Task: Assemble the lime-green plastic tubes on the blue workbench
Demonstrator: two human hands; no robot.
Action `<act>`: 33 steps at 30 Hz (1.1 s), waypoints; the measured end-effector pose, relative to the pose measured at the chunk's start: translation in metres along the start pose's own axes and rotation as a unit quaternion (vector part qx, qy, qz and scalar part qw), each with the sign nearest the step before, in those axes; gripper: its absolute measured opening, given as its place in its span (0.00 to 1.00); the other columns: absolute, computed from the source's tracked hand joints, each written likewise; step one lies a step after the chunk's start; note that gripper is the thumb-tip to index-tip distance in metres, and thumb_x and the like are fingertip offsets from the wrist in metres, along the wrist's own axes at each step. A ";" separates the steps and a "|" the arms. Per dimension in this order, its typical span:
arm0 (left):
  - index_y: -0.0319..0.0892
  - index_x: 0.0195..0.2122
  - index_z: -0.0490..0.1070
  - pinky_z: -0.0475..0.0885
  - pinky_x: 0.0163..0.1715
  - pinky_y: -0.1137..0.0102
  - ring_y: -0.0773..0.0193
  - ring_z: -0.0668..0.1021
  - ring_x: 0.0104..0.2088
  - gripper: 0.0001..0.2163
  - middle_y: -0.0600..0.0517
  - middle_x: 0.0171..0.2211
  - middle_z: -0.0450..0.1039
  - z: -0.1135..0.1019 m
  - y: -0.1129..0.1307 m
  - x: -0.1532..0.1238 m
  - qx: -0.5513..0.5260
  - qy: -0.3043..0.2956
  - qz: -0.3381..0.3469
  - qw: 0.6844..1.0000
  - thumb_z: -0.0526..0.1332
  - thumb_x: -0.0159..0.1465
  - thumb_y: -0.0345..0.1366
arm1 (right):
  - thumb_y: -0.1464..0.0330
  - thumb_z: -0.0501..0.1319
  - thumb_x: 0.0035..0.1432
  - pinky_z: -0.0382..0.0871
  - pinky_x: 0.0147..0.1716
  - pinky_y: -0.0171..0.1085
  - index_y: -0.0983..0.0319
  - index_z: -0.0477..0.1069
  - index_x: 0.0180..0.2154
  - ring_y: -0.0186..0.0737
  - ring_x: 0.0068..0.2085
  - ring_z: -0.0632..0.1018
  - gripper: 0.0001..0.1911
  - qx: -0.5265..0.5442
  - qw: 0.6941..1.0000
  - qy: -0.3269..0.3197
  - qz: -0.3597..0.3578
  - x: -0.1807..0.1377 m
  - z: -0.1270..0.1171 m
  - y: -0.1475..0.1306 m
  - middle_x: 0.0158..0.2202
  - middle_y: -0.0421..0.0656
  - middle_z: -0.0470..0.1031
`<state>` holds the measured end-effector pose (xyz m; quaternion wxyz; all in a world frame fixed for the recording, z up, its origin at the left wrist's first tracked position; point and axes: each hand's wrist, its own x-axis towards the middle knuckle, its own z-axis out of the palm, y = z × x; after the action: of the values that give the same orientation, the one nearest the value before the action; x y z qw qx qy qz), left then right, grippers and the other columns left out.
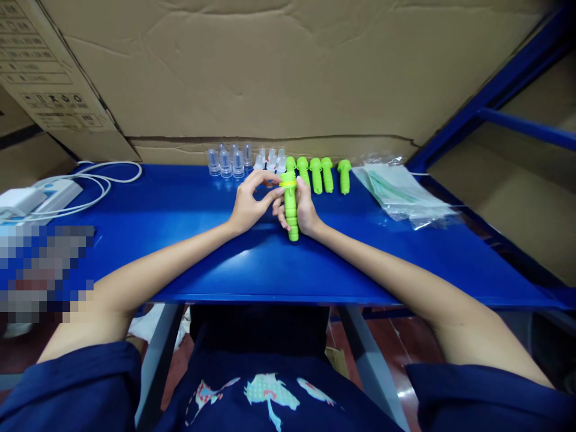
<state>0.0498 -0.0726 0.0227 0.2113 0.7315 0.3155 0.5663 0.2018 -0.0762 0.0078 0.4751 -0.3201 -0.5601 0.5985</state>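
My right hand is wrapped round a lime-green ribbed plastic handle, held upright over the middle of the table with its threaded end up. Around the handle's neck sits a thin yellow ring. The thumb and fingers of my left hand are closed at the ring's left side, pinching it; the exact contact is partly hidden. Behind my hands stand several more lime-green handles, one of them partly covered by the held one. To their left are small translucent white cone-shaped pieces and several clear plastic cups.
Clear plastic bags with pale green contents lie at the right of the blue table. A white power strip and a looped white cable are at the left. A cardboard wall rises behind; a blue metal frame stands right.
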 end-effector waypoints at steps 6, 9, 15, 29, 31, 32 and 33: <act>0.43 0.37 0.78 0.71 0.46 0.64 0.59 0.77 0.44 0.16 0.47 0.43 0.78 -0.005 0.001 0.003 0.025 -0.002 0.016 1.000 0.66 0.64 0.52 | 0.35 0.44 0.62 0.61 0.08 0.31 0.64 0.72 0.42 0.34 0.12 0.68 0.40 0.007 1.000 -0.011 0.023 -0.002 0.005 -0.006 0.16 0.38 0.68; 0.43 0.36 0.78 0.71 0.45 0.65 0.60 0.77 0.42 0.15 0.48 0.42 0.77 -0.007 0.002 0.004 0.016 -0.010 0.035 0.999 0.67 0.64 0.50 | 0.34 0.44 0.62 0.60 0.07 0.31 0.64 0.71 0.43 0.33 0.12 0.69 0.40 0.012 1.000 -0.013 0.024 -0.003 0.007 -0.008 0.17 0.38 0.70; 0.42 0.36 0.77 0.70 0.44 0.66 0.61 0.77 0.39 0.13 0.49 0.37 0.79 -0.007 0.001 0.003 0.034 -0.020 0.026 0.999 0.66 0.65 0.48 | 0.34 0.44 0.62 0.58 0.06 0.31 0.65 0.71 0.42 0.34 0.11 0.68 0.42 0.006 1.000 -0.012 0.016 -0.006 0.009 -0.009 0.18 0.38 0.69; 0.43 0.35 0.76 0.70 0.48 0.64 0.59 0.78 0.43 0.12 0.49 0.38 0.80 -0.007 0.003 0.004 0.058 -0.011 0.037 0.998 0.66 0.65 0.47 | 0.34 0.45 0.62 0.57 0.06 0.31 0.63 0.69 0.42 0.32 0.11 0.67 0.39 0.002 1.000 0.001 0.001 -0.005 0.008 -0.009 0.18 0.37 0.70; 0.44 0.36 0.77 0.69 0.47 0.64 0.60 0.78 0.42 0.12 0.49 0.38 0.80 -0.006 0.002 0.003 0.063 -0.010 0.025 0.998 0.66 0.65 0.47 | 0.34 0.44 0.62 0.56 0.06 0.31 0.63 0.68 0.42 0.32 0.11 0.67 0.39 0.002 1.000 0.006 0.002 -0.006 0.009 -0.009 0.18 0.37 0.69; 0.44 0.36 0.77 0.69 0.46 0.65 0.60 0.78 0.41 0.12 0.50 0.38 0.80 -0.006 0.002 0.002 0.063 -0.009 0.022 0.998 0.66 0.65 0.47 | 0.33 0.44 0.61 0.56 0.06 0.31 0.63 0.68 0.41 0.32 0.11 0.67 0.39 0.002 1.000 0.008 0.002 -0.006 0.009 -0.009 0.18 0.37 0.69; 0.44 0.36 0.77 0.69 0.46 0.65 0.60 0.78 0.41 0.11 0.50 0.38 0.80 -0.006 0.002 0.002 0.062 -0.009 0.021 0.998 0.66 0.65 0.47 | 0.33 0.45 0.61 0.56 0.06 0.31 0.63 0.68 0.41 0.32 0.11 0.67 0.40 0.002 1.000 0.008 0.001 -0.006 0.009 -0.009 0.18 0.37 0.69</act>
<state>0.0447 -0.0728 0.0272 0.1561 0.7546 0.3331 0.5434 0.1972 -0.0857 0.0170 0.4793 -0.3248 -0.5547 0.5975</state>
